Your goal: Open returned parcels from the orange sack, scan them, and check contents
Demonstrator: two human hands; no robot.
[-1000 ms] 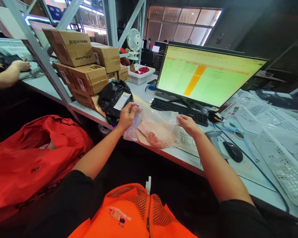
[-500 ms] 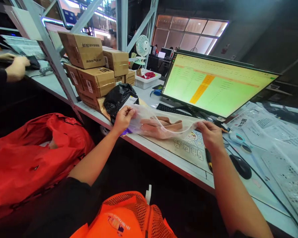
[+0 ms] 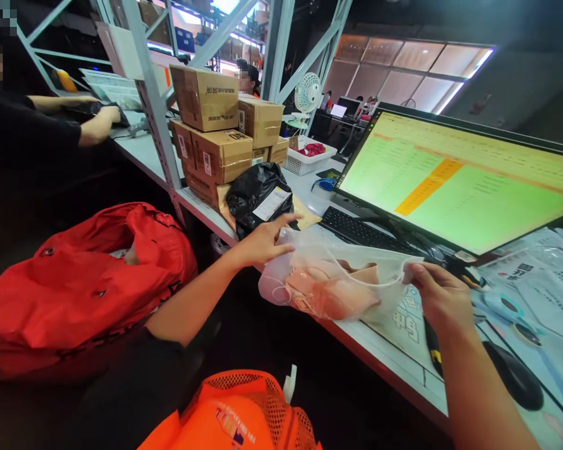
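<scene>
Clear plastic bag of peach garments, pinched by left hand and right hand over counter edge.

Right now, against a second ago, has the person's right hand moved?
Yes. Judged against the keyboard, the right hand has shifted rightward and back toward the person, off the keys, still pinching the clear bag.

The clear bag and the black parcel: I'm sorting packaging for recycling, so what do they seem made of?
The clear bag: thin, soft plastic film, slightly frosted; the peach item inside shows through and it sags between the left hand and the right hand. The black parcel: glossy opaque plastic film, probably; crinkled, with bright highlights and a white label.
</scene>
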